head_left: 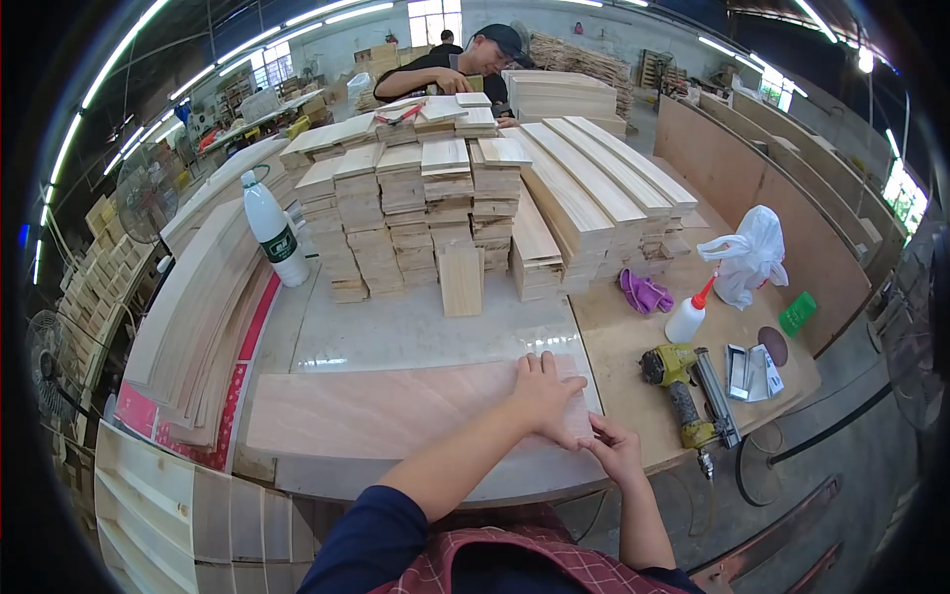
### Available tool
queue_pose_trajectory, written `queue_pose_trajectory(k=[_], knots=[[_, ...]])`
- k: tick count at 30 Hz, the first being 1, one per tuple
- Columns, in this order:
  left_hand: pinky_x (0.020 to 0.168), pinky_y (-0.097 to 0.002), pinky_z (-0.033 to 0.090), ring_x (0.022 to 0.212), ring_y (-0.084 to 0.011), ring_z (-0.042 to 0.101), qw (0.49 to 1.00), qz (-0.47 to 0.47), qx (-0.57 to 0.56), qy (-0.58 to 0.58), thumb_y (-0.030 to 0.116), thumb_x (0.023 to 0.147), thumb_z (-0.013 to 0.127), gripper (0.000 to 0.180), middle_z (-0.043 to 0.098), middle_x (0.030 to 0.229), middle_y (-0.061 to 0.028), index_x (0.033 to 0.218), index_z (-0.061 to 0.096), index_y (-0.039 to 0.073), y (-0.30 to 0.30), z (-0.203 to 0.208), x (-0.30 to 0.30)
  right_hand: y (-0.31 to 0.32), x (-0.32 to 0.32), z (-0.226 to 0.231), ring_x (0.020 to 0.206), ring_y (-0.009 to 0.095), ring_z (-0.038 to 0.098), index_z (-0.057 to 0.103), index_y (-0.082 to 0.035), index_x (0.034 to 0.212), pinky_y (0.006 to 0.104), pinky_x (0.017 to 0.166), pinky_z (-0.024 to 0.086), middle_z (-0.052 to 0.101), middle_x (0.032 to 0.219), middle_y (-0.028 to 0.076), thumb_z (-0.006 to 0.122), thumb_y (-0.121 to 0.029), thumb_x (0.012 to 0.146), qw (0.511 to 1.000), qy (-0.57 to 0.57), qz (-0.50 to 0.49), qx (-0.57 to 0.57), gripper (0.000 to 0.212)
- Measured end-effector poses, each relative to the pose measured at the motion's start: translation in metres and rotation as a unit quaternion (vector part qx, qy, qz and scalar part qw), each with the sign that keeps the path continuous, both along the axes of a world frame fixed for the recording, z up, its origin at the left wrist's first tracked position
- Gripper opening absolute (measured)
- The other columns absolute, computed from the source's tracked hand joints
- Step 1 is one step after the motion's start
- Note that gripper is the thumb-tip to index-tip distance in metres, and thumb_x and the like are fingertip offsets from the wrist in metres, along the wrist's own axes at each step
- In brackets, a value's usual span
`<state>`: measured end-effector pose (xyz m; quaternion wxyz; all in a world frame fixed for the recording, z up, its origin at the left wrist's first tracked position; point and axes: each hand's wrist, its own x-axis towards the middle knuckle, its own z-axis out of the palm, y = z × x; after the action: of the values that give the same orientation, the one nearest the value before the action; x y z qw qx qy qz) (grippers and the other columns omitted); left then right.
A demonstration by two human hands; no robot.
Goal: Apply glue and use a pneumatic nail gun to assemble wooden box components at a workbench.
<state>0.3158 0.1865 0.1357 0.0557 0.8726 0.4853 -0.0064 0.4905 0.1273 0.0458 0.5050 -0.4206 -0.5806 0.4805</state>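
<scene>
A long, thin, pinkish wooden board (pixel 366 406) lies flat across the light worktop in front of me. My left hand (pixel 546 398) rests on its right end, palm down, fingers stretched and apart. Close beside it, my right hand (pixel 616 450) is at the board's near right corner with thumb and fingers pinched together. Whether those fingertips grip the board's edge or some small piece is hidden. Beyond the board, a short pale wood piece (pixel 461 282) leans against stacks of short wooden slats (pixel 406 213).
Right of me lie a nail gun (pixel 693 401), nail strips (pixel 752 373), a red-tipped glue bottle (pixel 690 317), a purple cloth (pixel 645 292) and a plastic bag (pixel 747 255). Longer planks (pixel 594 188) and a white bottle (pixel 274 233) stand farther back. A co-worker (pixel 465 69) works behind the stacks.
</scene>
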Motion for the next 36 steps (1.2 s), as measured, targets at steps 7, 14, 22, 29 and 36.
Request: queue_pose_trajectory(k=[7,14,22,29,36], knots=[[0.092,-0.0501,0.022,0.112,-0.0444,0.029,1.0,-0.003,-0.011,-0.006,0.061,0.038,0.068,0.095,0.035,0.12,-0.0325,0.121,0.045,0.022,0.0,0.001,0.002,0.0,0.003,0.004,0.095,0.016,0.056,0.056,0.002,0.109,0.0275,0.081,0.048,0.058,0.107,0.012,0.067,0.003,0.071,1.0,-0.013,-0.015,-0.013,0.04],[0.099,-0.0533,0.014,0.121,-0.048,0.019,0.998,0.04,-0.015,-0.054,0.062,0.042,0.068,0.108,0.022,0.132,-0.0317,0.131,0.03,0.013,-0.003,-0.022,-0.006,0.033,0.017,0.064,0.088,0.012,0.058,0.058,0.002,0.106,0.0247,0.075,0.047,0.061,0.101,0.01,0.064,-0.009,0.077,0.958,-0.23,0.104,-0.135,0.031],[0.102,-0.0505,0.01,0.125,-0.0467,0.015,0.997,0.039,-0.053,-0.046,0.061,0.045,0.068,0.111,0.017,0.135,-0.0303,0.132,0.025,0.009,-0.003,-0.013,-0.003,0.139,-0.024,0.019,0.084,0.012,0.055,0.057,0.0,0.103,0.0268,0.072,0.045,0.062,0.087,0.004,0.055,-0.016,0.084,0.998,-0.053,-0.01,-0.04,0.024],[0.102,-0.0505,0.009,0.125,-0.047,0.014,0.996,0.044,-0.052,-0.05,0.062,0.044,0.069,0.112,0.017,0.135,-0.0302,0.131,0.026,0.007,-0.004,-0.013,-0.006,0.14,-0.03,-0.007,0.08,0.015,0.058,0.058,-0.003,0.093,0.0301,0.072,0.047,0.062,0.089,0.008,0.055,-0.02,0.085,0.956,0.18,0.097,-0.209,0.019],[0.102,-0.0504,0.009,0.125,-0.0468,0.014,0.996,0.047,-0.058,-0.051,0.062,0.044,0.069,0.113,0.017,0.136,-0.0302,0.132,0.026,0.007,-0.003,-0.009,-0.006,0.128,-0.036,-0.004,0.079,0.017,0.059,0.058,-0.002,0.092,0.0314,0.074,0.048,0.062,0.089,0.008,0.056,-0.017,0.083,0.936,0.281,0.074,-0.199,0.017]])
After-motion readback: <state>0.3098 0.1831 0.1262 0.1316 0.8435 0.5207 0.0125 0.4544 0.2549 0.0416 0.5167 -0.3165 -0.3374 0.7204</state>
